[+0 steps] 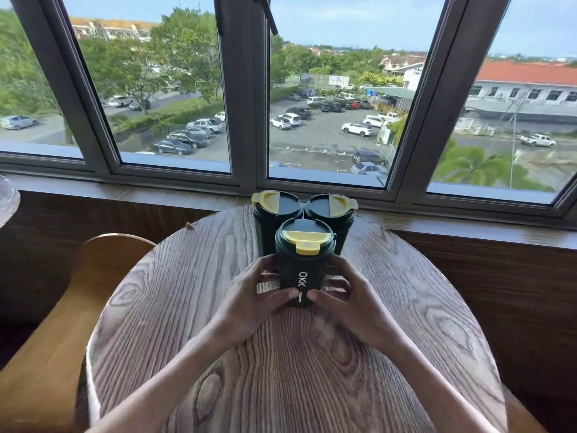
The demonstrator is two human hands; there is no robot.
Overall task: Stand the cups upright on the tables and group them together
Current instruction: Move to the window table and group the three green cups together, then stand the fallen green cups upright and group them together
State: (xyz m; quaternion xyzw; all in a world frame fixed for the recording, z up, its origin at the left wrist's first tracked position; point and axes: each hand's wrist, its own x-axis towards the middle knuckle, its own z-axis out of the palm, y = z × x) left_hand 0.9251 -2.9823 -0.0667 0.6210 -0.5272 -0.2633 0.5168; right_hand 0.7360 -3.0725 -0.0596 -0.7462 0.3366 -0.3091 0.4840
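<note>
Three dark green cups with yellow lid flaps stand upright and close together at the far side of a round wooden table [406, 323]. The near cup [301, 260], marked OKK, stands in front of the back left cup [274, 214] and the back right cup [331, 214], touching or nearly touching them. My left hand [256, 295] wraps its left side and my right hand [346, 298] wraps its right side, with both thumbs pressed on its lower front. The bases of the two back cups are hidden behind the near cup.
A wooden chair [62, 323] stands to the left of the table. A window sill [468, 226] and large windows run right behind the cups. A small brown scrap [189, 225] lies at the table's far left edge. Part of a clear object [7, 198] shows at the left border.
</note>
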